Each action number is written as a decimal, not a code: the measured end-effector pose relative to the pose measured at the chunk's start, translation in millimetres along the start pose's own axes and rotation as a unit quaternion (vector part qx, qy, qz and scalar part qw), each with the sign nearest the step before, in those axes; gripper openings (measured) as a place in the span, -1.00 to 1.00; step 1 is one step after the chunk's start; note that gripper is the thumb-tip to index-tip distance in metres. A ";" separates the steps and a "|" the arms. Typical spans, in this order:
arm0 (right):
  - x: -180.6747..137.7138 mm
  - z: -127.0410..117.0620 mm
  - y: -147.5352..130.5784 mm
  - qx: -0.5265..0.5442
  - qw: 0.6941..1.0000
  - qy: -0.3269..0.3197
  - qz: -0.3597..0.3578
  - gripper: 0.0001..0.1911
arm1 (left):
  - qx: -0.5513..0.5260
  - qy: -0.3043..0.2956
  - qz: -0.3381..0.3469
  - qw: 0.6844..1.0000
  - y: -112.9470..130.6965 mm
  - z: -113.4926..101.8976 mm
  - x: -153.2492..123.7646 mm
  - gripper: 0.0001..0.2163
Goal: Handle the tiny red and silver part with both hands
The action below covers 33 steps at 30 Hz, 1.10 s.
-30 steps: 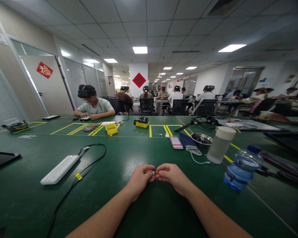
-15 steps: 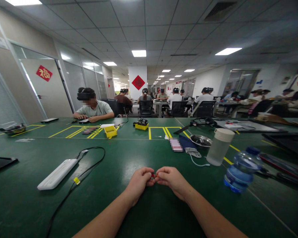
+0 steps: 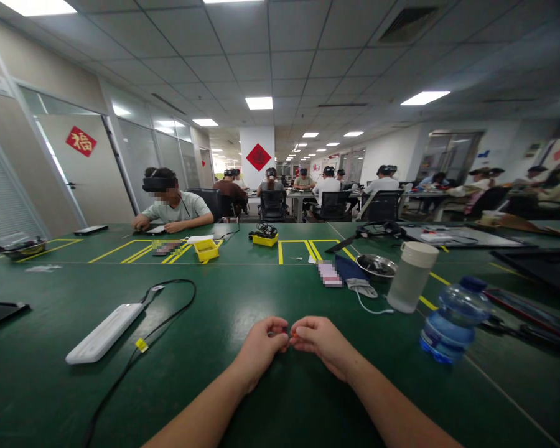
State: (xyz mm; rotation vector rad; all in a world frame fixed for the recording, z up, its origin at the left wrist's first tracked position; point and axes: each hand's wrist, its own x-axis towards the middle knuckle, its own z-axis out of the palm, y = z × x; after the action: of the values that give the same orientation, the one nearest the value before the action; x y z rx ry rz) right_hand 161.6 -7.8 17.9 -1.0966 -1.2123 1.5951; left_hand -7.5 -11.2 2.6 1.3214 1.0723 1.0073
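Note:
Over the green table's near middle, my left hand and my right hand meet almost fingertip to fingertip. The fingers of my left hand are closed in a pinch around a small dark red object, mostly covered by the thumb and index finger; its kind is too small to tell. My right hand is also pinched, thumb against index finger. A speck of orange-red shows at its fingertips, but what it holds is hidden.
A white power bank with a black cable lies left. To the right stand a blue-labelled water bottle, a frosted cup and a metal bowl. Yellow trays sit farther back. A person sits across the table.
The fingertips of both hands have shifted slightly, and less of the red object shows between them. The person across the table has moved a hand toward the left.

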 end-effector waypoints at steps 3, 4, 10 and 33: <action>0.1 -0.3 0.3 -0.004 1.000 -0.002 -0.001 -0.83 | 0.003 0.003 -0.002 1.000 1.8 0.3 -0.8 -0.70; 0.3 -0.7 0.7 -0.005 1.000 -0.004 -0.001 -0.84 | 0.003 0.004 -0.002 1.000 2.4 0.4 -1.1 -0.70; 3.3 -3.4 5.3 -0.005 1.000 -0.004 -0.003 -0.83 | -0.003 0.002 -0.002 1.000 2.3 0.9 -0.7 -0.71; 4.9 -2.6 6.5 -0.028 0.999 0.003 -0.020 -0.85 | -0.070 -0.020 -0.019 0.997 -2.3 1.7 1.5 -0.81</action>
State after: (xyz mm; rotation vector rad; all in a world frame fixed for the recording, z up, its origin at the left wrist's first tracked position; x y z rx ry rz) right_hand 162.0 -3.7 10.4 -1.1044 -1.2735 1.5353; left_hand -5.5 -10.1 0.3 1.1984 0.9744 1.0052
